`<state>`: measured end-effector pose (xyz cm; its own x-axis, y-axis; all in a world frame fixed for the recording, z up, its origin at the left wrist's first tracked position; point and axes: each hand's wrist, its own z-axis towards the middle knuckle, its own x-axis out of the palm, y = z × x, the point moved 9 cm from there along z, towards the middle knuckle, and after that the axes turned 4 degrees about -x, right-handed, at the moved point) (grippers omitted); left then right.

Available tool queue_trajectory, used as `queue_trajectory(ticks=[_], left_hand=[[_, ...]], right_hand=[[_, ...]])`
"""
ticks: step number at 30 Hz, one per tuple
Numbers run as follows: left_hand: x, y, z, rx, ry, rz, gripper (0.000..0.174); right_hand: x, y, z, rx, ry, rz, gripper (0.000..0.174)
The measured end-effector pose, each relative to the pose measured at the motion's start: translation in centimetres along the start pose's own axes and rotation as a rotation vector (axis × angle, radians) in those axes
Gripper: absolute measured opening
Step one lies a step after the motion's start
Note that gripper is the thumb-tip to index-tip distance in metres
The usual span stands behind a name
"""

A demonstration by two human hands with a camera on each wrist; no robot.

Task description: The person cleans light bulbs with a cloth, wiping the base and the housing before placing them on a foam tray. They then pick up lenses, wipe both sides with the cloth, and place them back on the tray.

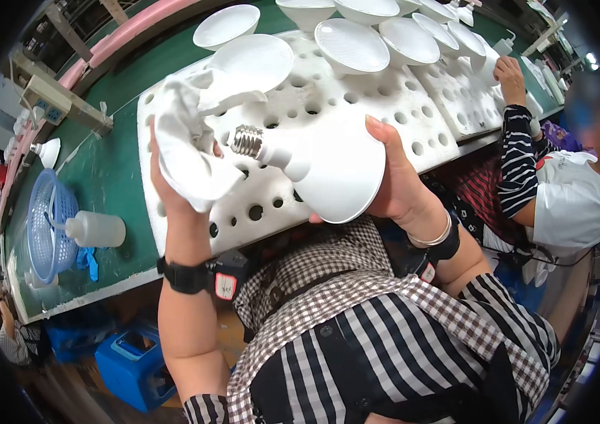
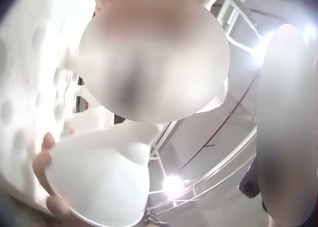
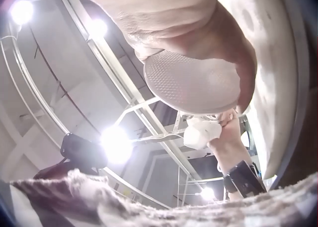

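Observation:
My right hand point(image 1: 400, 177) grips a white reflector light bulb point(image 1: 346, 169) by its wide end, thumb on the rim. The bulb lies tilted, its silver screw base point(image 1: 247, 140) pointing left toward my left hand point(image 1: 175, 206). That hand holds a crumpled white cloth point(image 1: 190, 141), which hides most of its fingers. A small gap shows between cloth and screw base in the head view. In the right wrist view the bulb's dimpled face point(image 3: 194, 83) shows under my right palm, with the cloth point(image 3: 201, 133) beyond it. A blurred patch covers part of the left wrist view.
Below the bulb lies a white foam board point(image 1: 300, 92) full of holes, with several reflector bulbs point(image 1: 351, 46) at its back. On the green table point(image 1: 113, 184) at left are a blue basket point(image 1: 51, 226) and a squeeze bottle point(image 1: 98, 230). Another person point(image 1: 572, 191) works at right.

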<state>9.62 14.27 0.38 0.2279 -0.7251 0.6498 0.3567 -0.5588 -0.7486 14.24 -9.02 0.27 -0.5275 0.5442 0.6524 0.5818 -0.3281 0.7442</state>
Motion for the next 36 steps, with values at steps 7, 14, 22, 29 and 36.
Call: queue_trajectory(ticks=[7,14,22,29,36], left_hand=[[9.0,-2.2,-4.3,0.210,0.005,0.779,0.033],[7.2,-0.3,-2.6,0.018,-0.205,0.488,0.027],[6.1,-2.3,-3.0,0.233,-0.142,0.495,0.037],[17.2,-0.4,-7.0,0.894,0.362,1.694,0.042],[7.8,-2.3,-0.4,0.286,-0.111,0.909,0.032]], right_hand=[[1.4,-2.5,-0.3,0.384,0.198,0.318,0.090],[1.6,3.2,-1.6,-0.678,0.107,-0.783,0.130],[-1.0,1.4,0.0,-0.337,-0.015,-0.194,0.121],[0.3,-0.7,0.0,-0.202,0.068,0.079,0.078],[0.8,-1.0,0.1,-0.064,-0.011,-0.003,0.078]])
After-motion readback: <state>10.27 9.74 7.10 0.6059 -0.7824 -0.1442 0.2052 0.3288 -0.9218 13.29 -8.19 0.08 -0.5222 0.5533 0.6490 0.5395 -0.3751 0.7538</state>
